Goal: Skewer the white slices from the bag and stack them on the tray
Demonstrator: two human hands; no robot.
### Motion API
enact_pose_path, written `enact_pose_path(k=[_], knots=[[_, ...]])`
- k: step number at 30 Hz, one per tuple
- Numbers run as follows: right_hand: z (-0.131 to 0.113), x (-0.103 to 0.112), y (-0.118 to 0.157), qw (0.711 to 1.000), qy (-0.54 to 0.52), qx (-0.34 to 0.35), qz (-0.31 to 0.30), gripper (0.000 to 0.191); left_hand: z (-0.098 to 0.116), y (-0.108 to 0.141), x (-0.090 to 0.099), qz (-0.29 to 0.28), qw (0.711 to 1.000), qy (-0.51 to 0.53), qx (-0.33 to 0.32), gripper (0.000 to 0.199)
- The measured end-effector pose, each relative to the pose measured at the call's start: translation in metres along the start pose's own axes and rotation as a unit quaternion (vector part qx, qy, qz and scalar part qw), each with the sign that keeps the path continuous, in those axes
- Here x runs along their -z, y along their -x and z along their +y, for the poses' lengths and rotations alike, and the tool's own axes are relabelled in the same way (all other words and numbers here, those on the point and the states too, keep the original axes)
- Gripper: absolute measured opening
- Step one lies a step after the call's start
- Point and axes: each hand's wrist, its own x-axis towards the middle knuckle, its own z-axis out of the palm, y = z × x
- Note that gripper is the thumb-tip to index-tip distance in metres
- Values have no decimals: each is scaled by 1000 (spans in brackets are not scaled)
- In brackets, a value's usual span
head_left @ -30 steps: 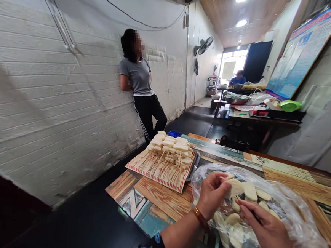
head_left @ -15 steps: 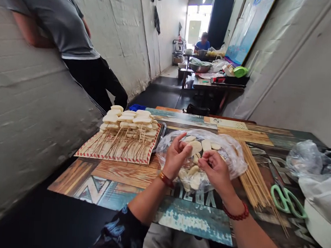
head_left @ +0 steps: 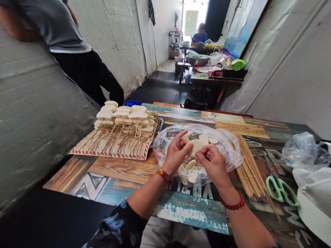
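Observation:
My left hand (head_left: 177, 151) is over a clear plastic bag (head_left: 231, 146) on the table, its thumb and curled fingers at the edge of a pale oval slice (head_left: 195, 147). Close by on the right, my right hand (head_left: 212, 161) has its thumb and fingertips pinched together at the same slice; whatever is between them is too small to make out. More pale slices (head_left: 192, 175) lie in the open bag below and behind my hands. To the left, similar slices on sticks (head_left: 123, 117) are stacked in layers, their sticks pointing toward me over patterned paper (head_left: 79, 147).
Loose bamboo skewers (head_left: 250, 172) lie right of the bag, beside green-handled scissors (head_left: 282, 191). A white cap-like item (head_left: 319, 208) and crumpled plastic (head_left: 301, 150) are at the right. One person (head_left: 66, 36) leans on the left wall; another (head_left: 200, 37) sits far back.
The view has shifted slightly, so the scene sits higher and further left. The pale slice now shows broader between my hands, and my right fingertips are closer to it.

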Motion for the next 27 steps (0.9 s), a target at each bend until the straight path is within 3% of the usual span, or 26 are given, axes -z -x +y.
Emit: enact_pose_path(k=[8,15,27], knots=[[-8,7,-3,996,52,-14,-70,25,-1,-11,10,40,998,14,-36,64],[-10,8,-5,995,91,21,-39,21,-5,-13,7,-1,999,32,31,74],[-14,-5,-3,996,78,39,-20,18,-4,-12,4,9,999,42,24,64]])
